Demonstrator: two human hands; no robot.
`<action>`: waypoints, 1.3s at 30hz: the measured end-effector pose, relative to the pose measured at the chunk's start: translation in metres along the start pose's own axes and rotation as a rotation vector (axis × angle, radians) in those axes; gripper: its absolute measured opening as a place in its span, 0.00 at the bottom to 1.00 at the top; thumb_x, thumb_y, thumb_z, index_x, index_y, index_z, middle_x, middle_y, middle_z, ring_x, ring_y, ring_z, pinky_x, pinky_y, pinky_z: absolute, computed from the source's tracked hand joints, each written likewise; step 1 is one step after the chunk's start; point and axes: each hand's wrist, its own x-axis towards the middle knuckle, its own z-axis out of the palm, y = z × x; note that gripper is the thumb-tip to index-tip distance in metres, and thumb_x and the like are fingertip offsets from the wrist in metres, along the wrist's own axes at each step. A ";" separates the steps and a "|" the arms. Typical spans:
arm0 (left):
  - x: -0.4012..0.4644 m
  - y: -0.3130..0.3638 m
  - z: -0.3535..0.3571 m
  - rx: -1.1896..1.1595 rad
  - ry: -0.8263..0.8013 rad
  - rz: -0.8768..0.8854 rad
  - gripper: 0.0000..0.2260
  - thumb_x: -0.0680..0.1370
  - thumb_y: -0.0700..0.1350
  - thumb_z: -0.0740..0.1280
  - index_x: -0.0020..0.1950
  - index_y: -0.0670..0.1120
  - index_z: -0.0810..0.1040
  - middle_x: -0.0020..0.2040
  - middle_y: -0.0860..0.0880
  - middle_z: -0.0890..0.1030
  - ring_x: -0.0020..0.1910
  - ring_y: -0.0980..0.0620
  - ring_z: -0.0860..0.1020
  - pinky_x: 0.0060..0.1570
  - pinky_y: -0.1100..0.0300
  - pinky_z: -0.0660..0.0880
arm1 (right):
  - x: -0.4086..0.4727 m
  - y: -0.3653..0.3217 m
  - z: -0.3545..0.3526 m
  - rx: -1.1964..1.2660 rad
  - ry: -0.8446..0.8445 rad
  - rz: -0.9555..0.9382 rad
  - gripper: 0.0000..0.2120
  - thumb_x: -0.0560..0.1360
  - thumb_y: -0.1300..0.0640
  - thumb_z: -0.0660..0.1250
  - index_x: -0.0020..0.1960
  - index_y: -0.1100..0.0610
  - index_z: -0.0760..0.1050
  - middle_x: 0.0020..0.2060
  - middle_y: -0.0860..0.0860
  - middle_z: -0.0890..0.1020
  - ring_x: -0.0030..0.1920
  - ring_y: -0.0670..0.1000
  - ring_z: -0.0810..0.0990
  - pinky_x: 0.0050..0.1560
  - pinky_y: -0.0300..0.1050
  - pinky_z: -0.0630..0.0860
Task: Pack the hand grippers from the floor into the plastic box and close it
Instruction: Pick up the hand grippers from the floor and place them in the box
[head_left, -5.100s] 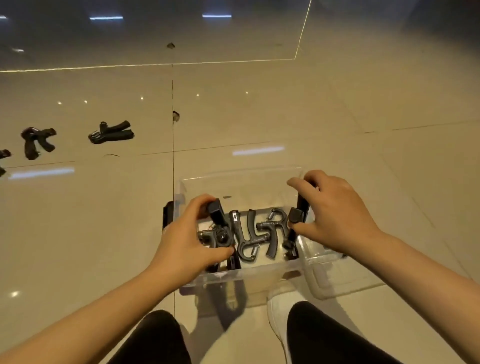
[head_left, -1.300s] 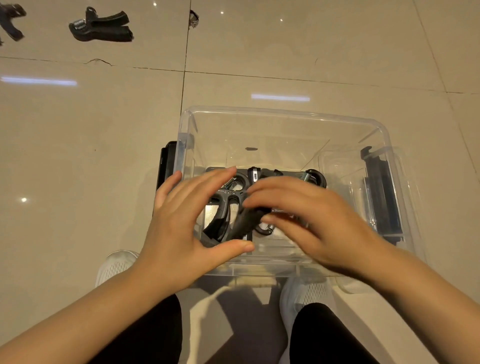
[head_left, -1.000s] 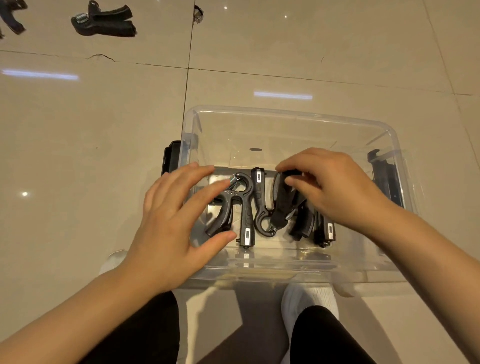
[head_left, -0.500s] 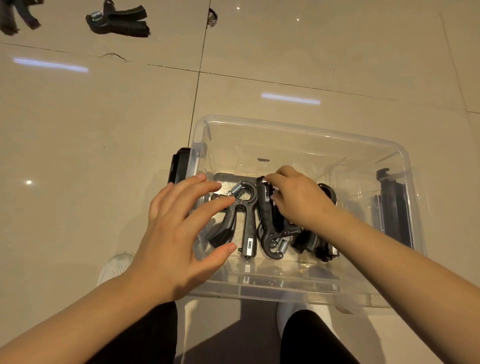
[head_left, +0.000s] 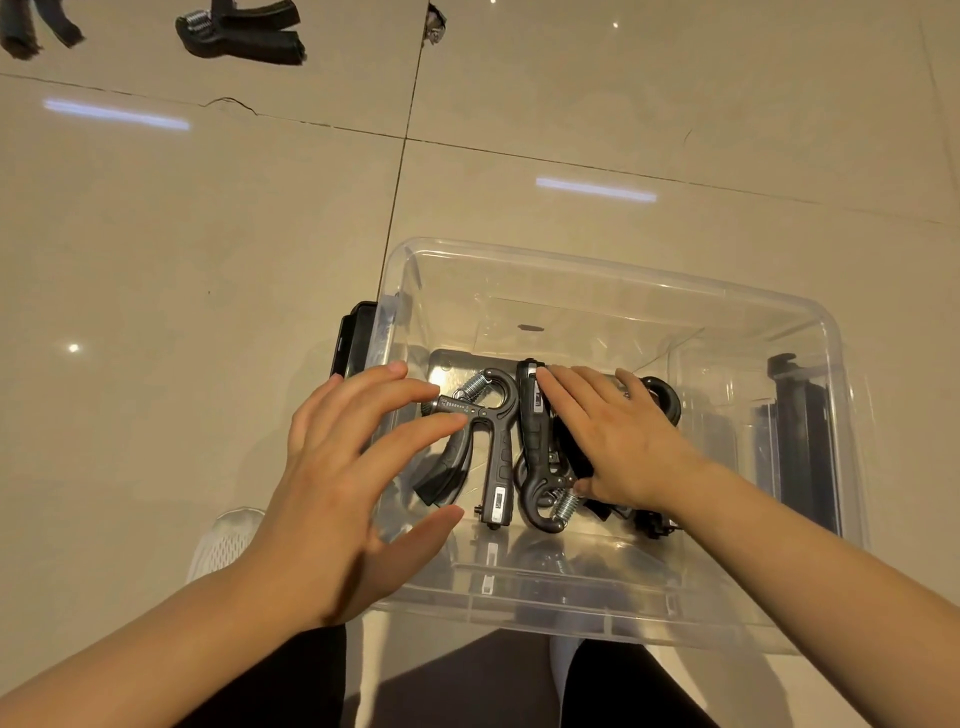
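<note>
A clear plastic box (head_left: 597, 265) stands open on the floor in front of me. Several black hand grippers lie side by side on its bottom; the leftmost one (head_left: 493, 441) is in plain view. My right hand (head_left: 613, 441) lies flat inside the box, fingers straight, pressing on the grippers at the middle and right. My left hand (head_left: 343, 478) hovers spread over the box's left wall, fingers straight, holding nothing. Two more black hand grippers lie on the floor at the top left, one (head_left: 241, 34) whole and one (head_left: 36, 31) cut by the frame edge.
The box's clear lid (head_left: 852, 467) with a black latch (head_left: 795, 441) lies just right of the box. Another black latch (head_left: 353, 338) sits on the box's left outer wall. My white shoe (head_left: 223, 540) and dark trousers are below. Beige floor tiles surround everything.
My right hand has gone from gripping a gripper above the box to lying flat on the grippers at the bottom. My left hand stays spread at the left wall.
</note>
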 end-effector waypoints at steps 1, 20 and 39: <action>0.000 0.000 0.000 0.000 -0.001 -0.002 0.23 0.69 0.55 0.70 0.63 0.53 0.72 0.63 0.50 0.73 0.70 0.50 0.64 0.62 0.37 0.64 | 0.000 0.000 0.000 0.014 0.003 0.004 0.56 0.68 0.40 0.71 0.76 0.55 0.32 0.76 0.53 0.48 0.75 0.55 0.50 0.73 0.59 0.52; -0.002 -0.003 0.001 -0.007 -0.011 -0.003 0.22 0.70 0.55 0.69 0.63 0.51 0.74 0.64 0.50 0.73 0.71 0.50 0.63 0.64 0.38 0.63 | 0.000 0.021 -0.008 0.084 0.034 0.049 0.46 0.71 0.39 0.68 0.77 0.52 0.44 0.74 0.54 0.56 0.66 0.57 0.69 0.65 0.50 0.67; -0.001 -0.002 -0.001 -0.031 -0.028 -0.021 0.21 0.72 0.55 0.67 0.63 0.54 0.72 0.66 0.51 0.71 0.71 0.50 0.63 0.64 0.39 0.63 | 0.001 0.026 -0.002 0.224 0.016 0.084 0.52 0.65 0.47 0.77 0.77 0.53 0.47 0.73 0.52 0.55 0.58 0.56 0.74 0.55 0.48 0.71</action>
